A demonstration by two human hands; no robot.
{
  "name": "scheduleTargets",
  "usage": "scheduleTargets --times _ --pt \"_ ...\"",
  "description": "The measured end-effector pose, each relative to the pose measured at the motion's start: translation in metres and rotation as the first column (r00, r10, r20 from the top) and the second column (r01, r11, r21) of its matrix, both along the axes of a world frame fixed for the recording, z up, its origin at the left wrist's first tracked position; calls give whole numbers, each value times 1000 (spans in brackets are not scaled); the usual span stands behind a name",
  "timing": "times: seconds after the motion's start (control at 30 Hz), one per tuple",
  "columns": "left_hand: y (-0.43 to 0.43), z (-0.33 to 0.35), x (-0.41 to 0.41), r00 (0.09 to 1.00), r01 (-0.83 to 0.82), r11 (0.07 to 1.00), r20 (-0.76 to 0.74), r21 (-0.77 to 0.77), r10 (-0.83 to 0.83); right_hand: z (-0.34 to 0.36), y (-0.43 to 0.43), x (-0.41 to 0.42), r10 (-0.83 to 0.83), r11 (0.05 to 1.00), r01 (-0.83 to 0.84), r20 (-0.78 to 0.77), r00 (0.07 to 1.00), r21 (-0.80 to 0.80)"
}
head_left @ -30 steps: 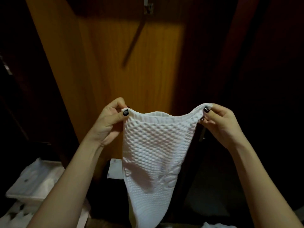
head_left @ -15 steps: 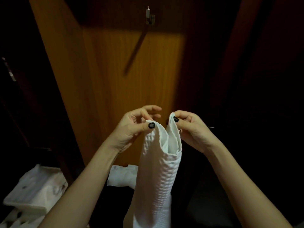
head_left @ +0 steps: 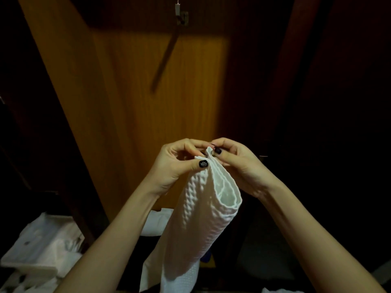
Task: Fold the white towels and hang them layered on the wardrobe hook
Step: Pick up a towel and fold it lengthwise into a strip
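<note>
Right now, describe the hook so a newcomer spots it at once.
Find the lit orange-brown wardrobe panel filling mid-view. Follow it up into its shadowed top, above the held white towel: a small metal hook sits there. It is the only shiny fitting on the wood, with a dark slanted streak running down-left from it.

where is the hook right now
In the head view the hook sits at the top centre on the wooden wardrobe panel, high above the left hand and right hand, which pinch the white towel.
</note>
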State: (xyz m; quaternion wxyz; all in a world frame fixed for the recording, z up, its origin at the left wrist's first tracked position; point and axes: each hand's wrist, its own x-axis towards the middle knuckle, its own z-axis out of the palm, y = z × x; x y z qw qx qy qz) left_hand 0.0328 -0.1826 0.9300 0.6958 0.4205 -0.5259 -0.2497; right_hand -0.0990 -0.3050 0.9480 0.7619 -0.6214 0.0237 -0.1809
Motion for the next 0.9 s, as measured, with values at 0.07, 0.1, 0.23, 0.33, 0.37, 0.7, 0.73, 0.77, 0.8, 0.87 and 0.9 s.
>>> scheduleTargets --times 0.07,0.1,0.23,0.33,0.37,0.7,0.73,0.77,0.8,0.87,0.9 --pt "-2 -4 0 999 -27 1000 29 -6 28 1 0 -3 -14 999 14 -6 1000 -35" --pt "-3 -6 0 997 -67 998 40 -13 67 1 -2 -5 -34 997 33 -16 999 -66" --pt "-5 -11 8 955 -296 955 -17 -20 296 3 -9 -17 -159 952 149 -15 987 -266" --pt "-6 -12 12 916 -402 916 4 0 402 4 -11 -31 -234 688 177 16 972 -704" --pt "-7 -13 13 911 -413 911 18 0 413 3 -11 -34 -278 588 169 -1 961 -791" --pt "-2 -10 20 893 -450 893 -22 1 450 -4 -25 -36 -387 403 249 82 918 -881" --pt "-2 -9 21 894 -448 894 -16 2 448 -7 -24 -33 -376 389 209 52 925 -897" --pt "-1 -9 21 897 -442 897 -8 5 442 -9 -24 -30 -374 380 184 31 927 -907" --pt "0 -9 21 900 -435 900 -2 9 435 -9 -23 -27 -373 376 168 17 928 -911" --pt "1 -10 22 902 -432 902 3 20 432 -6 -25 -22 -378 339 147 8 926 -929" --pt "2 -11 22 901 -433 901 8 28 433 -4 -26 -20 -392 308 133 2 920 -942"
